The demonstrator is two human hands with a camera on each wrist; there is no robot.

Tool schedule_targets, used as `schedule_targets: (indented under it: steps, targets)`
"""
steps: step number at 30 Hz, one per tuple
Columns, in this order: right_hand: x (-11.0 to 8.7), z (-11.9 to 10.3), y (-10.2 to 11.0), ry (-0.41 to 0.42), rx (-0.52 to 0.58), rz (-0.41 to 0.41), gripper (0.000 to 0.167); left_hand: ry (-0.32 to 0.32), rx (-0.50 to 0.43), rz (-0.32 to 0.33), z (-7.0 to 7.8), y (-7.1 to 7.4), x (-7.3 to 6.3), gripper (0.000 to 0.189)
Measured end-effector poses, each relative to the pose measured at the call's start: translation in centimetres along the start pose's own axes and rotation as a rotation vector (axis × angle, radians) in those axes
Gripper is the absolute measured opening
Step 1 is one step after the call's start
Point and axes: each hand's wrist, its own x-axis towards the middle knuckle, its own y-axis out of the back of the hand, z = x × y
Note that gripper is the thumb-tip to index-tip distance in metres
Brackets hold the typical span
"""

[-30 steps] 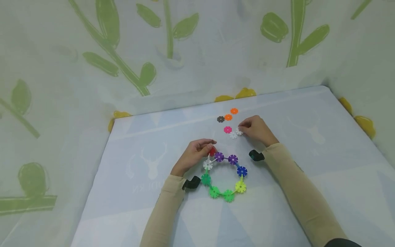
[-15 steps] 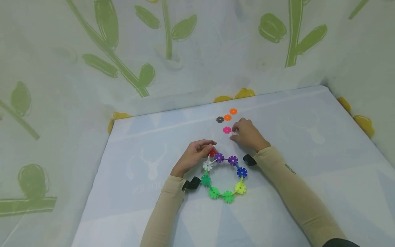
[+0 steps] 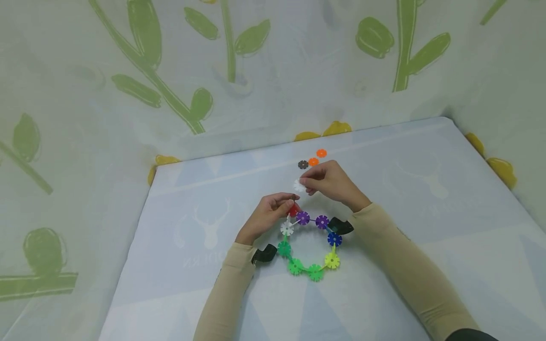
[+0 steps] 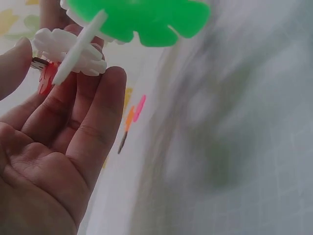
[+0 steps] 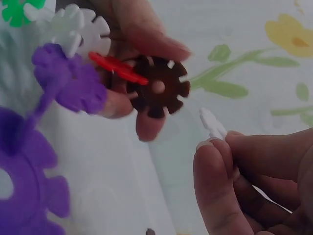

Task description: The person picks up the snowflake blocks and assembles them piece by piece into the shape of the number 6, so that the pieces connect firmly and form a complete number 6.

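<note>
My left hand [image 3: 270, 210] holds a ring of slotted snowflake discs at its upper left. In the right wrist view its thumb and fingers pinch a dark brown disc [image 5: 159, 88], which is joined to a red disc [image 5: 120, 68]. Purple discs [image 3: 303, 218], a blue disc [image 3: 334, 238], a yellow disc [image 3: 332, 260], green discs [image 3: 295, 266] and white discs [image 3: 287, 228] make up the rest of the ring. Between thumb and fingertips, my right hand [image 3: 334, 184] pinches a white disc [image 5: 212, 123], just apart from the brown one.
Behind the hands, two orange discs [image 3: 313, 162] and a dark disc [image 3: 303, 165] lie loose on the pale, patterned tabletop [image 3: 192, 279]. A pink disc [image 4: 140, 107] shows in the left wrist view. A leaf-printed wall covering [image 3: 298, 85] rises behind the table.
The right hand has moved left from the loose white discs, carrying a white one toward the left hand, and now covers the pink disc in the head view. The left hand stays in place.
</note>
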Motion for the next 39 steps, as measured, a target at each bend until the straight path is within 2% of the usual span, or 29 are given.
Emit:
schedule_targets:
  steps: [8, 16, 25, 31, 39]
  targets:
    - [-0.3, -0.7, -1.3, 0.034, -0.007, 0.010, 0.017, -0.007, -0.041, 0.005, 0.1, 0.0, 0.0, 0.044]
    - [-0.6, -1.3, -2.1, 0.047, -0.055, 0.024, 0.014, -0.012, -0.043, 0.032, 0.0, -0.1, 0.1, 0.038]
    - [-0.9, -1.4, -2.8, 0.090, -0.120, 0.044, 0.011, -0.055, -0.015, 0.040, 0.0, -0.3, 0.1, 0.033]
    - [-0.7, -1.1, -2.8, 0.138, -0.128, 0.009, 0.011, -0.020, 0.021, 0.034, 0.0, -0.2, 0.0, 0.033]
    - [-0.2, -0.4, -2.1, 0.086, -0.038, -0.069, 0.019, 0.025, 0.017, 0.023, 0.2, 0.1, -0.1, 0.038]
